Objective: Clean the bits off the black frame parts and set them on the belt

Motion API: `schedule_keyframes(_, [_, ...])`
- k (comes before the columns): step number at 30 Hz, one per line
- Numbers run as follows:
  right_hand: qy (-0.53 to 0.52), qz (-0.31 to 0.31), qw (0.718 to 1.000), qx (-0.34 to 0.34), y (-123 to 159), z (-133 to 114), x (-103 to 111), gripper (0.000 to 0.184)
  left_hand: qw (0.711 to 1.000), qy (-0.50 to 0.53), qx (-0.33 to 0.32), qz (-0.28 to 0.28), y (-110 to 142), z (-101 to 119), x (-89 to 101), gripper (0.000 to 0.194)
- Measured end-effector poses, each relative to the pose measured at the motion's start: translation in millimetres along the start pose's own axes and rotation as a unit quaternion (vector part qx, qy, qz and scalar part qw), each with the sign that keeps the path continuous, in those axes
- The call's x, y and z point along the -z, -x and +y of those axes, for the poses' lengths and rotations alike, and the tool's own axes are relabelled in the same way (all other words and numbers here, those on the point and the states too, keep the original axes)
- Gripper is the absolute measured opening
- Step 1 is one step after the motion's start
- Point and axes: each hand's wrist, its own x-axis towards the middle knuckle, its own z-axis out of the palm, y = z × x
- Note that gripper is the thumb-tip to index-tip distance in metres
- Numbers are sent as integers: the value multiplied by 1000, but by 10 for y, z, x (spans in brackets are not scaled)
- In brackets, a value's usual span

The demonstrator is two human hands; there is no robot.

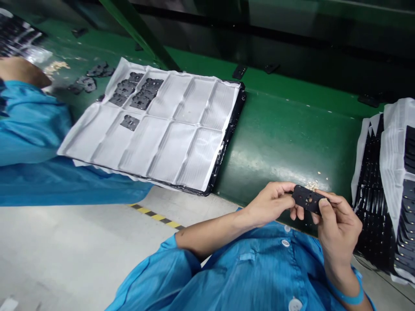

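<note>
Plate handling, two-handed: I read one perforated black plate [301, 195] suspended between the left hand [270, 203] and the right hand [339, 226], above the near edge of the green workbench [269, 142]. Left hand: thumb and fingers grasp the left end of the plate. Right hand: thumb presses on the upper face at the right end, fingers curled behind. Neither hand is released.

Current step, as I judge it: close two-handed work on the plate, with its central opening left uncovered. From this hold, any turning of the plate calls for matched pressure at both ends; freeing one hand calls for a firm pinch by the other. Exact fingertip contact behind the plate is hidden from me.

Surroundings: pale crumbs [311, 185] show just beyond the plate. To the left of the left hand, a compartmented white liner [158, 140] lies over a black tray [223, 151]; two clusters of black plates [145, 94] and a single black plate [130, 122] rest on it. Close to the right of the right hand, a tray stack [372, 198] carries more white lining. Far left, a co-worker's hand [24, 71] is near loose black parts [87, 84].
</note>
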Motion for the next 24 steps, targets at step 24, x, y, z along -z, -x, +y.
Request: schedule_keyframes(24, [-56,-24,996,-70,-29,105,94,19,998,1,41,41,-107,28,-87,33])
